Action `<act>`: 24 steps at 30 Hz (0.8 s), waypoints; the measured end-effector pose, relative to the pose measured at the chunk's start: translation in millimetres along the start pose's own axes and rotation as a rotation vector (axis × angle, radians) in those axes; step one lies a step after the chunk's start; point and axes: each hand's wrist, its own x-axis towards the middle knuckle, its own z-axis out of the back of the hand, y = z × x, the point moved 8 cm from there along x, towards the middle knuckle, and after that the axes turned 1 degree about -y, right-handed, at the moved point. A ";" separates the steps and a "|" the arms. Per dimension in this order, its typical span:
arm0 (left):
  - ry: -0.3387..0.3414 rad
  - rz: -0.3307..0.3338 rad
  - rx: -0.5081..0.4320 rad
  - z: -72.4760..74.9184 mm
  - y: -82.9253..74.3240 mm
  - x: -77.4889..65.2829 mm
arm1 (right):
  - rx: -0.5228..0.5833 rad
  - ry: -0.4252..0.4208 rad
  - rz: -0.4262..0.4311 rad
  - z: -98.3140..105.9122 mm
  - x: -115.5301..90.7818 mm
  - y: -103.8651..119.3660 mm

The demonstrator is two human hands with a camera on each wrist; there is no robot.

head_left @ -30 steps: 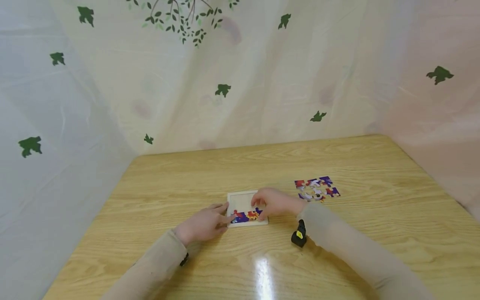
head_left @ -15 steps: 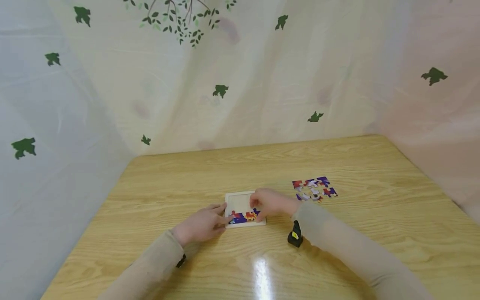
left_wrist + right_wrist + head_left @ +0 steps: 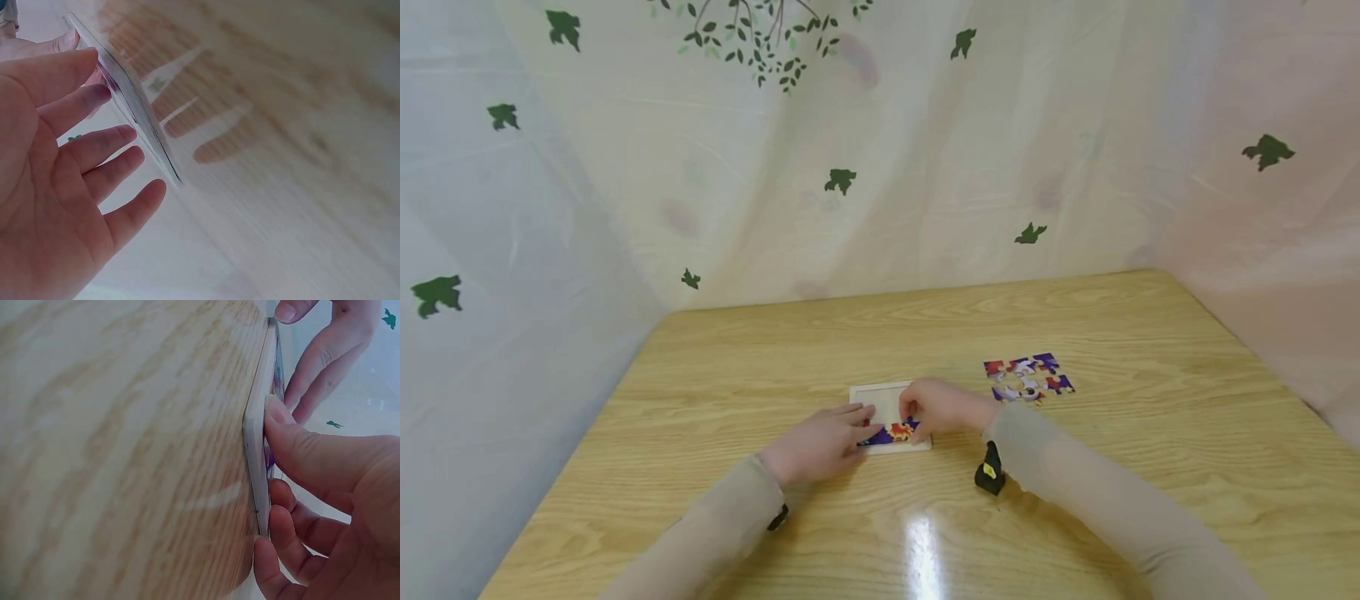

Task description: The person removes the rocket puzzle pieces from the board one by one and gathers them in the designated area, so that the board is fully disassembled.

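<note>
A shallow light-wood puzzle frame [image 3: 877, 391] lies on the table, a row of purple, red and orange jigsaw pieces [image 3: 898, 432] along its near side. My left hand [image 3: 820, 446] reaches in from the left, fingers spread and mostly straight over the left end of that row. At the frame's right side is my right hand [image 3: 951, 407], its thumb [image 3: 284, 425] on the near right corner and its other fingers bent by the right edge. A purple knob of the corner piece [image 3: 269, 456] shows between thumb and bent fingers.
More jigsaw pieces [image 3: 1060, 384] lie loosely grouped behind the right forearm, some purple and red, some with a white figure. A black wrist device with a yellow mark [image 3: 989, 472] hangs below the right cuff. A pale cloth with green leaf shapes [image 3: 840, 180] rises behind the wooden table [image 3: 760, 350].
My left hand has slid a little right and further over the frame, covering more of the left pieces. The right hand keeps its place at the frame. The head view has shifted slightly.
</note>
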 end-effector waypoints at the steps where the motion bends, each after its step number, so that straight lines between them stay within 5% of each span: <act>1: 0.007 0.003 0.001 -0.6 -0.4 1.3 | 0.002 0.001 0.009 -0.4 0.4 0.3; 24: 0.104 0.021 -0.060 -8.5 -1.7 7.8 | -0.010 0.001 0.006 0.3 1.4 2.7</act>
